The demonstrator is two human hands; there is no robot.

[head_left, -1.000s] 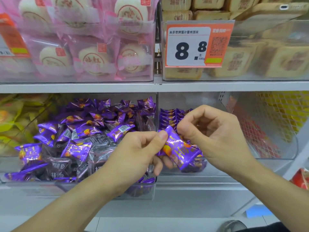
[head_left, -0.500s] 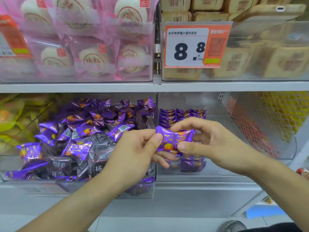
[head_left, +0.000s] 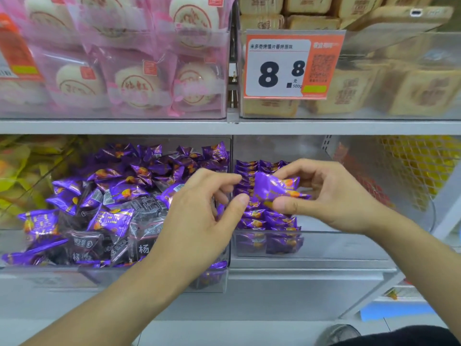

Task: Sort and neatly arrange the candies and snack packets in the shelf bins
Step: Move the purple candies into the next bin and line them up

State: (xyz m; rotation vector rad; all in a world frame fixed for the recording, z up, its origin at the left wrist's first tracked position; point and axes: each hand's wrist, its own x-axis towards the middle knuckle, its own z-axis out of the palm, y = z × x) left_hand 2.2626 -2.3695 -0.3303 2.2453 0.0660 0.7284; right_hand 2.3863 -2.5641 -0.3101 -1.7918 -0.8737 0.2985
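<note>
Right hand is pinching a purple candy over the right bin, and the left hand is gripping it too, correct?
Not quite. In the head view the left hand holds nothing, apart from the candy. The right hand alone pinches the purple candy over the right bin.

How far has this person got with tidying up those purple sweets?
Done: a neat row of purple packets stands in the right bin. In hand: the right hand pinches one purple candy; the left hand holds nothing. Left: the left bin is a jumbled heap of purple and dark packets.

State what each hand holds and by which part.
Right hand pinches a purple candy packet across its middle, thumb beneath. Left hand holds nothing.
</note>
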